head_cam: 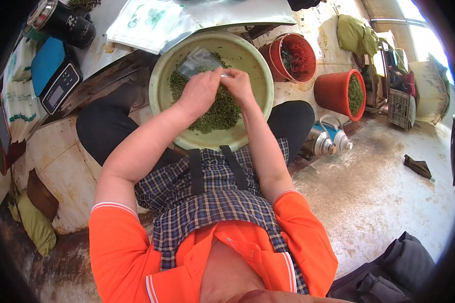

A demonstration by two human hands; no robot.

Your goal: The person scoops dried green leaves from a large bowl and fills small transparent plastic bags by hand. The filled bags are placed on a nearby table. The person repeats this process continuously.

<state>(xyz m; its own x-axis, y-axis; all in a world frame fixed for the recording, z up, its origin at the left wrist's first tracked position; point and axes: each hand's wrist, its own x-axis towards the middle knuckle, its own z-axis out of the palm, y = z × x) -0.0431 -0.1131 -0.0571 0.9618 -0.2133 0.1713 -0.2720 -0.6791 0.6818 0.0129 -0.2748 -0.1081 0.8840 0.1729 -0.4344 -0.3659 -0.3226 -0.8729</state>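
Note:
A transparent plastic bag (199, 62) is held by one end over a large pale-green plastic basin (256, 60). My left hand (203, 91) grips the bag's edge from the left. Opposite it, almost touching, my right hand (237, 85) pinches the same edge at a small white part between the fingertips. What the bag contains cannot be made out. Below both hands, small green grains (220, 117) like green peppercorns cover much of the basin's bottom. The basin sits between my knees.
On the metal table lie printed plastic bags (140, 26), a digital scale (57, 79) and a black flask (66, 24). Bundled packets (21, 102) stand at far left. To the right are two red buckets (331, 92) (265, 57) and metal thermos jugs (322, 146).

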